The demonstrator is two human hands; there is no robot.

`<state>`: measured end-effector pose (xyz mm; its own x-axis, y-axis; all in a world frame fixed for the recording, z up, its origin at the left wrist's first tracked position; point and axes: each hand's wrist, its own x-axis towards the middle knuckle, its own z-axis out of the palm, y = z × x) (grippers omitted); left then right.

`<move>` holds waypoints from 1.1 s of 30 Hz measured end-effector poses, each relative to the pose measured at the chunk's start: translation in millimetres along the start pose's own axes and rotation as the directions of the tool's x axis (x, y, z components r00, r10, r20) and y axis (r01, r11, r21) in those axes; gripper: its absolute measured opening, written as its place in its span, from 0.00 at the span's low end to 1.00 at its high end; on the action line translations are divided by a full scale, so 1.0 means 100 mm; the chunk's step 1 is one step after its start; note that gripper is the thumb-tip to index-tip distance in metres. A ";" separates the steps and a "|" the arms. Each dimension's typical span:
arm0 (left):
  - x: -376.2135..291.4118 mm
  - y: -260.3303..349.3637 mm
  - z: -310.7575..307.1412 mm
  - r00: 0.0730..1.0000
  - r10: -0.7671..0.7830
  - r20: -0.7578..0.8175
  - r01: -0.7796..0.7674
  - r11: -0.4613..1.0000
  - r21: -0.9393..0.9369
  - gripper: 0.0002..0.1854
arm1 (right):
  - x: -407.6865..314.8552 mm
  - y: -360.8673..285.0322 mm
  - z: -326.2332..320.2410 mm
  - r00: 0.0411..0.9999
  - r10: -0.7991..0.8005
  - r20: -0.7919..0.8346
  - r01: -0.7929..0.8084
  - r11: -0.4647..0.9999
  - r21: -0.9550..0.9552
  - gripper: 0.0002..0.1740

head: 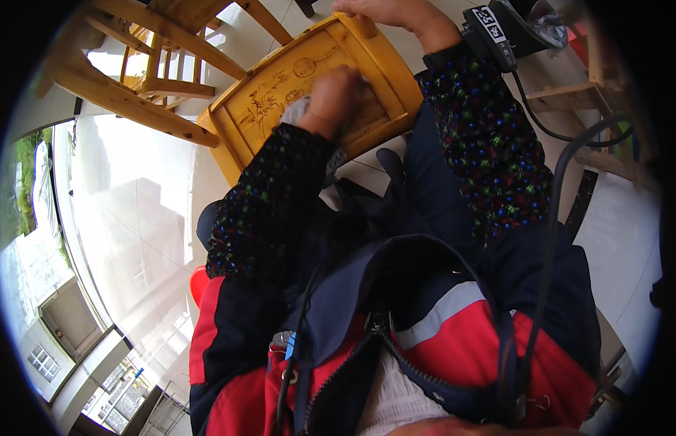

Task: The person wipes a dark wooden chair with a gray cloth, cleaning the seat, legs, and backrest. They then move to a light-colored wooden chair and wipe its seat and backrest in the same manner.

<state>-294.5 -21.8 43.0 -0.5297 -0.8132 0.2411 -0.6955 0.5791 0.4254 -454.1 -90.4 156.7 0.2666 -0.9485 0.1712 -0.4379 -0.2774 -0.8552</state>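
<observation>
Before me a varnished wooden chair [267,147] is tilted, its panel engraved with bamboo and a round emblem facing me. My left hand [338,101], blurred, is closed on a grey cloth [295,110] against the panel. Part of the cloth shows beside the wrist, and the rest is hidden under the hand. At the top of the view my right hand [384,10] grips the chair's far corner, with some of its fingers cut off by the picture's edge.
Chair legs [136,109] reach out to the left, with another wooden chair [169,82] behind them. A dark device [490,38] with a cable [550,133] is by my right wrist. At right stands a wooden frame [567,101]. Shiny floor [147,218] lies left.
</observation>
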 end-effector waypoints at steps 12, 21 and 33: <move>-0.28 0.25 0.01 0.950 0.005 0.311 0.101 0.941 -0.323 0.08 | 0.00 -0.05 -0.01 0.997 0.071 0.020 -0.071 0.997 -0.007 0.11; 0.03 0.45 0.27 0.927 -0.370 -0.063 0.349 0.912 -0.218 0.08 | 0.07 0.08 -0.02 1.000 0.009 -0.028 -0.011 0.997 -0.079 0.12; -0.14 0.42 -0.07 0.938 -0.020 0.346 0.152 0.920 -0.360 0.07 | 0.02 0.03 -0.02 1.000 0.030 0.004 -0.030 0.998 -0.048 0.13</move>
<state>-313.4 13.4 63.3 -0.6512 -0.7542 -0.0843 -0.5459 0.3884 0.7424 -456.7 -93.0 155.9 0.2567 -0.9558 0.1432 -0.4862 -0.2558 -0.8355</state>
